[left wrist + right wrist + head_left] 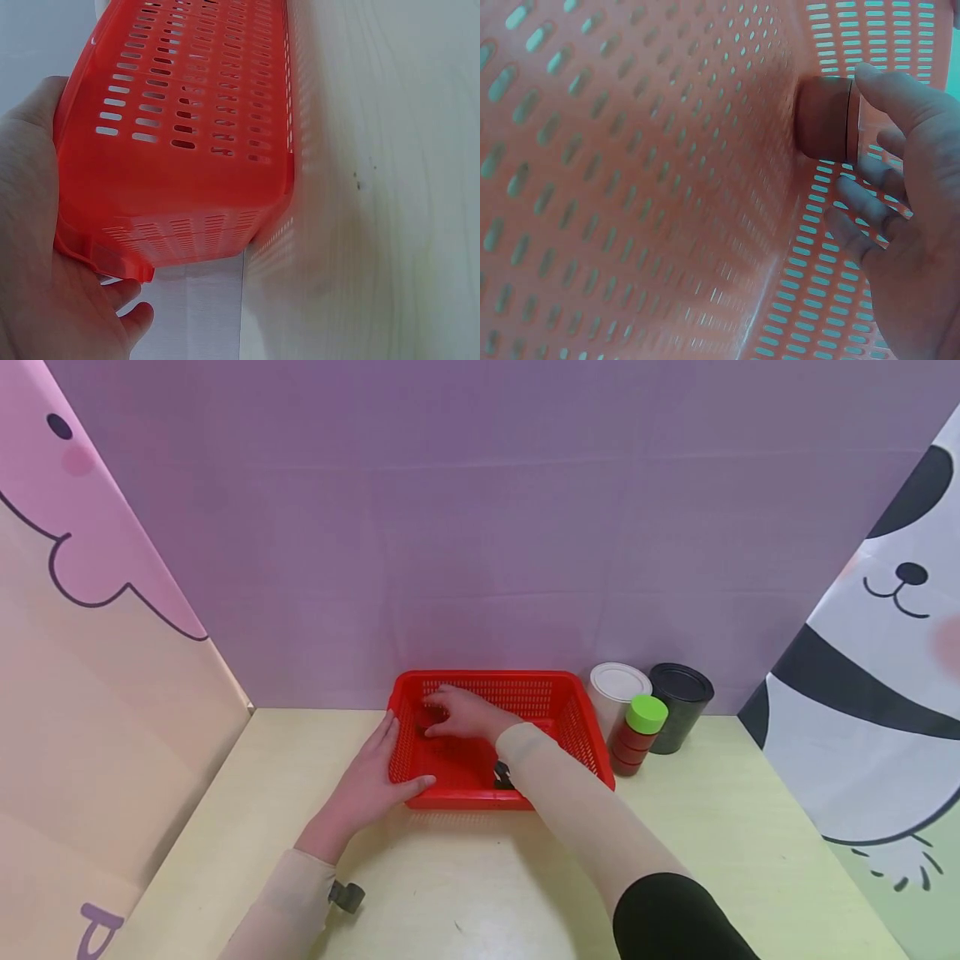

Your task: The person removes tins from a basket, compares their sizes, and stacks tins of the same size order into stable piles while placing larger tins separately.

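Observation:
A red slotted plastic basket (480, 799) sits on the table against the backdrop. My left hand (367, 781) grips its near left corner, thumb over the front rim and fingers along the left side. In the left wrist view the fingertips (135, 321) show past the rim. Inside the basket, my right hand (468, 714) reaches down at the left end. Below it stands a small round reddish container (823, 118) with a flat lid. The right thumb and fingers are spread loosely about the lid, tips right at its edge. A small black item (502, 774), partly hidden by the right sleeve, lies near the front wall.
To the right of the basket stand a can with a white lid (620, 682), a black can (681, 706) and a dark red jar with a green lid (647, 715). A purple backdrop (480, 527) rises behind, with printed panels at both sides.

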Motion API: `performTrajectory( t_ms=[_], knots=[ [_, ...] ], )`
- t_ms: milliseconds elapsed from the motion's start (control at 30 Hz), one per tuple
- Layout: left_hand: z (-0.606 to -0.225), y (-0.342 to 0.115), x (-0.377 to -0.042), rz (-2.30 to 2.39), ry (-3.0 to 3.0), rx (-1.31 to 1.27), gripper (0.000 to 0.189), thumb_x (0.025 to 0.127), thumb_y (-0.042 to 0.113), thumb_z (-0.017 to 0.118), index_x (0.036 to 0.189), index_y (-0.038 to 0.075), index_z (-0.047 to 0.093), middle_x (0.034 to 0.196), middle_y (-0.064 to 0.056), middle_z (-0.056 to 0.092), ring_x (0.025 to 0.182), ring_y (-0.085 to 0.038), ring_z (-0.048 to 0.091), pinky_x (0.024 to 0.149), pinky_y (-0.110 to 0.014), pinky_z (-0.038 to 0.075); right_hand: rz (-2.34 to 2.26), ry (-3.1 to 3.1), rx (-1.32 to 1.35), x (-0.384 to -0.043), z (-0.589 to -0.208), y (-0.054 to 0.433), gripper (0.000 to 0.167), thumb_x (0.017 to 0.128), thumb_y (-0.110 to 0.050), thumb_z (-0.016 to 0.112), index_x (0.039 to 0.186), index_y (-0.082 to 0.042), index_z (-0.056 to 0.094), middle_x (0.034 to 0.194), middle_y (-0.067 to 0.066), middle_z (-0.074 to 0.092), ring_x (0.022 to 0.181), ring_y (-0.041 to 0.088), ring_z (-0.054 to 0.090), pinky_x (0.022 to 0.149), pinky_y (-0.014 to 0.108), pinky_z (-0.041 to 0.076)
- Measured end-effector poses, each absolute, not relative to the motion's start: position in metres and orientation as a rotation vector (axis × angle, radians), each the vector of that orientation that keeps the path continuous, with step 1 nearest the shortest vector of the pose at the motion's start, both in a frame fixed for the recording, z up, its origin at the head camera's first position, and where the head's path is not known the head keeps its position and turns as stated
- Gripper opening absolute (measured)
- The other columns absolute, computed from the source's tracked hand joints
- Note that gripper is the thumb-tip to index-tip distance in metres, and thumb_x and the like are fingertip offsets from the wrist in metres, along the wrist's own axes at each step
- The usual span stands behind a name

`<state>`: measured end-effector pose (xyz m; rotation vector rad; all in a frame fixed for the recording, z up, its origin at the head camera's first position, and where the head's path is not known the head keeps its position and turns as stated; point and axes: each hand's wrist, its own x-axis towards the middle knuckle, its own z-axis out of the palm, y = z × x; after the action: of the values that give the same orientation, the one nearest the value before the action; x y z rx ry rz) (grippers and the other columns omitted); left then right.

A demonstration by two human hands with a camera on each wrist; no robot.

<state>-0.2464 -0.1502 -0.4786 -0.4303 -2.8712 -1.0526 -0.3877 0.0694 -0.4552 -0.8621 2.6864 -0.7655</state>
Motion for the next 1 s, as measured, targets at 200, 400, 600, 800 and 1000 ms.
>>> performTrajectory(
  t_ms=[200, 400, 600, 800, 1000],
  knots=[
    [-0.4756, -0.1491, -0.2442, -1.061, -2.861, -0.433, 0.125, 0.087, 0.055, 0.09, 0.177, 0.006, 0.019, 0.186, -0.009, 0.013, 0.168, -0.039, 0.021, 0.115, -0.061, 0.051, -0.713, 2.681, -0.842, -0.3881, -0.457, 0.0697, 0.076, 0.094, -0.025, 0.092, 0.162, -0.025, 0.059, 0.149, -0.002, 0.059, 0.135, 0.02, 0.056, 0.114, 0.043, 0.056],
    [-0.4755, -0.1493, -0.2436, -1.051, -2.875, -0.416, 0.124, 0.087, 0.054, 0.09, 0.178, 0.008, 0.017, 0.186, -0.007, 0.012, 0.168, -0.037, 0.02, 0.116, -0.06, 0.051, -0.693, 2.669, -0.848, -0.3869, -0.4565, 0.0699, 0.079, 0.093, -0.024, 0.092, 0.163, -0.027, 0.057, 0.151, -0.002, 0.058, 0.138, 0.021, 0.054, 0.113, 0.043, 0.057],
    [-0.475, -0.1497, -0.2424, -1.077, -2.861, -0.422, 0.123, 0.088, 0.055, 0.088, 0.178, 0.007, 0.017, 0.186, -0.008, 0.012, 0.168, -0.038, 0.02, 0.117, -0.061, 0.05, -0.724, 2.635, -0.843, -0.3855, -0.4573, 0.0707, 0.077, 0.092, -0.022, 0.093, 0.161, -0.026, 0.059, 0.148, -0.003, 0.059, 0.136, 0.02, 0.056, 0.113, 0.042, 0.057],
    [-0.478, -0.15, -0.2437, -1.082, -2.866, -0.412, 0.124, 0.088, 0.056, 0.088, 0.178, 0.009, 0.017, 0.186, -0.005, 0.01, 0.168, -0.036, 0.02, 0.116, -0.06, 0.051, -0.832, 2.57, -0.878, -0.3858, -0.4593, 0.0719, 0.073, 0.088, -0.015, 0.096, 0.153, -0.022, 0.062, 0.142, -0.003, 0.064, 0.127, 0.019, 0.062, 0.107, 0.037, 0.06],
    [-0.4771, -0.1493, -0.2427, -1.075, -2.859, -0.427, 0.122, 0.09, 0.057, 0.086, 0.177, 0.007, 0.018, 0.186, -0.006, 0.011, 0.169, -0.036, 0.019, 0.12, -0.06, 0.046, -0.857, 2.536, -0.894, -0.388, -0.4617, 0.0726, 0.066, 0.089, -0.013, 0.094, 0.146, -0.022, 0.063, 0.138, -0.001, 0.068, 0.124, 0.021, 0.065, 0.106, 0.039, 0.061]
  ],
)
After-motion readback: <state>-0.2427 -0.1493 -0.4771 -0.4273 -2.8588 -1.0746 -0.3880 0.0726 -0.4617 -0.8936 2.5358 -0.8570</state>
